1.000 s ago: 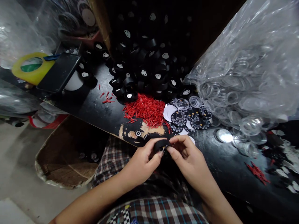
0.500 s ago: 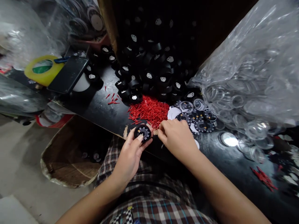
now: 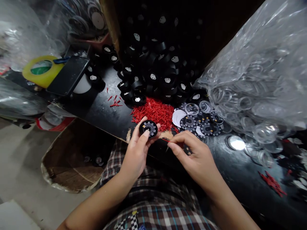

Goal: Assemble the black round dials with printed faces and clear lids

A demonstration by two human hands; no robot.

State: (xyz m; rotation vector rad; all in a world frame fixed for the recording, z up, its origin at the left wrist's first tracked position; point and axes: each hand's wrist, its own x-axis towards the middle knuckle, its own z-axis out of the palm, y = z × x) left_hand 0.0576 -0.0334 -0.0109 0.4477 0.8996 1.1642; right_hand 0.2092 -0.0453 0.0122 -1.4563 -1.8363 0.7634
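My left hand (image 3: 137, 148) is closed round a small black dial gauge (image 3: 149, 128), its printed face turned up and the thumb lying on it. Between thumb and forefinger of my right hand (image 3: 192, 155) is a thin red pointer (image 3: 166, 140), its tip aimed toward the gauge but apart from it. Just beyond both hands lies a heap of red pointers (image 3: 154, 112). To the right of that heap are printed dial faces (image 3: 188, 122), some turned white side up, with a few clear covers (image 3: 191, 108) among them.
Black gauge housings (image 3: 153, 76) pile up in a dark box behind. A plastic bag of clear covers (image 3: 249, 86) stands right. At left are yellow tape (image 3: 35, 72) and a phone (image 3: 69, 75). Below the table edge sits a carton (image 3: 62, 172). Loose red pointers (image 3: 272, 183) lie far right.
My right hand has drawn back from the edge of the heap toward me, and a red pointer now shows in its fingertips. The left hand has raised the gauge slightly to the right.
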